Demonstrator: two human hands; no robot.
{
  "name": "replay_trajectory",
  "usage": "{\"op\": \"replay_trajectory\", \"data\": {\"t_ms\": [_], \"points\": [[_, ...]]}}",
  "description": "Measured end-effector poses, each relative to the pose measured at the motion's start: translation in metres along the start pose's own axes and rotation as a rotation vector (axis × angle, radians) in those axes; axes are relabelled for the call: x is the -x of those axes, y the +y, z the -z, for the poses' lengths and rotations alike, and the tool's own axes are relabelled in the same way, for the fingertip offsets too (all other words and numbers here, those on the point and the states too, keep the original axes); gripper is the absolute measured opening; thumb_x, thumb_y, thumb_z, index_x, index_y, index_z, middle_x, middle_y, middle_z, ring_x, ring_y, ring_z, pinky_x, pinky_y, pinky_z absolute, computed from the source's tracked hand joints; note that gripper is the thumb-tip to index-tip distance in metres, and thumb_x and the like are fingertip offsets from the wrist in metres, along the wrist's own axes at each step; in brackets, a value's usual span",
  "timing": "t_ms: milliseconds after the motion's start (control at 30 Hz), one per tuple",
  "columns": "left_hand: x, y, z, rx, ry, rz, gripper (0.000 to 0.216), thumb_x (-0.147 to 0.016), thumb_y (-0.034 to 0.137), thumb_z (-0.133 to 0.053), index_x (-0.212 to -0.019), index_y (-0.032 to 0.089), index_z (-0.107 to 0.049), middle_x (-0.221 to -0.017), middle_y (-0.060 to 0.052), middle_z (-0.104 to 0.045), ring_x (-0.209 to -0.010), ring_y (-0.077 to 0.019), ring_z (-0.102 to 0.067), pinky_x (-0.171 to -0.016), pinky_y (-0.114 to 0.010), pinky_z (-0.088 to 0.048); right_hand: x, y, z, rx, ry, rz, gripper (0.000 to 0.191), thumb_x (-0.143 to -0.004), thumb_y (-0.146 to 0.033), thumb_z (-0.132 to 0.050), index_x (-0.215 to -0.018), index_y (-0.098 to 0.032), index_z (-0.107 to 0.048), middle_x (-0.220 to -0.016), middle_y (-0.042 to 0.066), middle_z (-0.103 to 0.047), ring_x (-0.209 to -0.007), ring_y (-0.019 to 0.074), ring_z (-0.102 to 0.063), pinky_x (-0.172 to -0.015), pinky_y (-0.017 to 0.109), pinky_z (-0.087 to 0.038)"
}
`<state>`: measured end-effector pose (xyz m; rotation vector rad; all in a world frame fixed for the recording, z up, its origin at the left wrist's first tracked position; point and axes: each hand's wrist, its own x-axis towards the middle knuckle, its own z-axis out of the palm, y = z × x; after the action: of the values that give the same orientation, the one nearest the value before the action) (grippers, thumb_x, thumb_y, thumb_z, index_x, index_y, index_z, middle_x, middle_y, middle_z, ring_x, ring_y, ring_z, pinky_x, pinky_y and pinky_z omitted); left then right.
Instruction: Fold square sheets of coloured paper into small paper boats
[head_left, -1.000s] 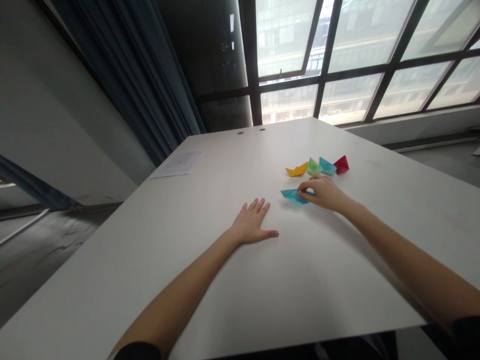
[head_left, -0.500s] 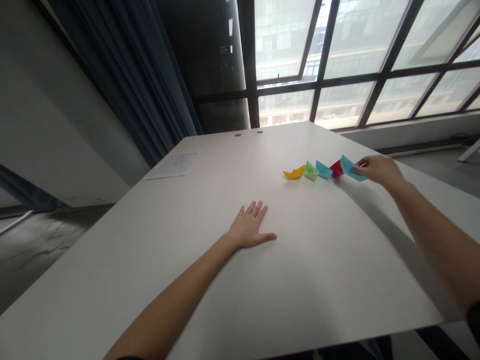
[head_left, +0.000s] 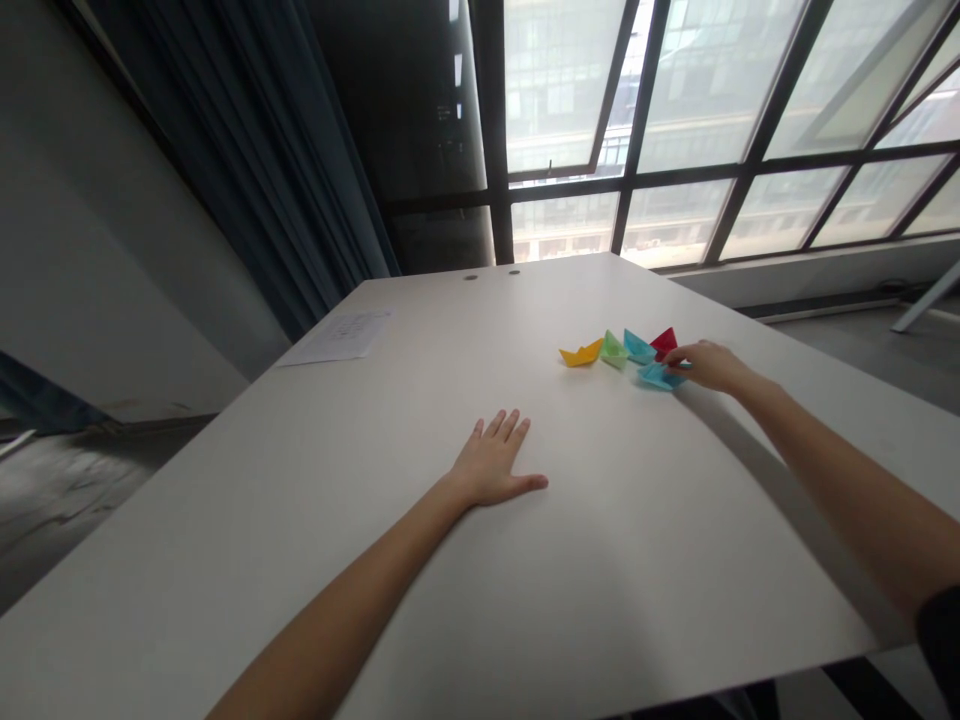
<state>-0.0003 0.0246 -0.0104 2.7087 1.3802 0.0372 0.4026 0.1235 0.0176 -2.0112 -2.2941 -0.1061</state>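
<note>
My right hand pinches a blue folded paper boat by its right end, just in front of a row of other paper boats. In that row, from left to right, are a yellow boat, a light green boat, another blue boat and a red boat. The red one is partly hidden behind my right hand and the held boat. My left hand lies flat on the white table, palm down with fingers spread, holding nothing.
A printed sheet of paper lies on the far left of the white table. Two small round holes sit near the table's far edge. Beyond stand a dark blue curtain and tall framed windows.
My right hand has carried the blue paper boat left and nearer to me, from beside the red boat to in front of the row. My left hand stays flat on the table.
</note>
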Motion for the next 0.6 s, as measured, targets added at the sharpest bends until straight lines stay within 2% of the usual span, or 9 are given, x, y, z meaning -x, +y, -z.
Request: {"op": "replay_trajectory", "data": {"t_ms": [200, 267, 367, 467, 600], "points": [[-0.001, 0.001, -0.001, 0.003, -0.002, 0.001, 0.092, -0.068, 0.076, -0.028, -0.138, 0.018, -0.016, -0.145, -0.014, -0.014, -0.132, -0.0312, -0.01, -0.103, -0.052, -0.012, -0.004, -0.017, 0.024, 0.037, -0.013, -0.007, 0.024, -0.073, -0.03, -0.055, -0.093, -0.022, -0.066, -0.095, 0.007, -0.066, -0.083, 0.0229, -0.055, -0.064, 0.03, -0.038], [-0.001, 0.001, -0.001, 0.003, -0.004, 0.002, 0.092, -0.068, 0.076, -0.027, -0.138, 0.017, -0.016, -0.145, -0.014, -0.013, -0.132, -0.0312, -0.01, -0.103, -0.052, -0.012, -0.009, -0.033, 0.036, -0.003, 0.022, -0.008, 0.025, -0.074, -0.03, -0.053, -0.093, -0.019, -0.064, -0.089, 0.008, -0.066, -0.076, 0.0197, -0.056, -0.063, 0.029, -0.039], [-0.001, 0.002, 0.0, 0.006, -0.002, 0.002, 0.092, -0.068, 0.076, -0.027, -0.138, 0.017, -0.016, -0.145, -0.014, -0.013, -0.132, -0.0312, -0.01, -0.103, -0.052, -0.012, -0.024, -0.064, 0.047, -0.06, 0.074, 0.081, 0.024, -0.077, -0.028, -0.049, -0.092, -0.018, -0.064, -0.087, 0.006, -0.067, -0.074, 0.0171, -0.056, -0.065, 0.027, -0.04], [0.0, 0.003, 0.003, 0.008, -0.002, 0.002, 0.092, -0.068, 0.076, -0.027, -0.138, 0.017, -0.017, -0.145, -0.014, -0.014, -0.132, -0.0314, -0.01, -0.103, -0.052, -0.012, -0.046, -0.095, 0.046, -0.073, 0.047, 0.158, 0.025, -0.077, -0.024, -0.048, -0.094, -0.019, -0.064, -0.089, 0.005, -0.066, -0.077, 0.0159, -0.057, -0.068, 0.025, -0.041], [0.001, 0.004, 0.007, 0.003, -0.012, 0.002, 0.091, -0.068, 0.076, -0.028, -0.138, 0.018, -0.016, -0.145, -0.014, -0.014, -0.132, -0.0308, -0.01, -0.103, -0.052, -0.012, -0.072, -0.121, 0.034, -0.034, -0.058, 0.129, 0.03, -0.074, -0.021, -0.05, -0.101, -0.018, -0.063, -0.095, 0.005, -0.065, -0.083, 0.0156, -0.057, -0.069, 0.023, -0.043]]}}
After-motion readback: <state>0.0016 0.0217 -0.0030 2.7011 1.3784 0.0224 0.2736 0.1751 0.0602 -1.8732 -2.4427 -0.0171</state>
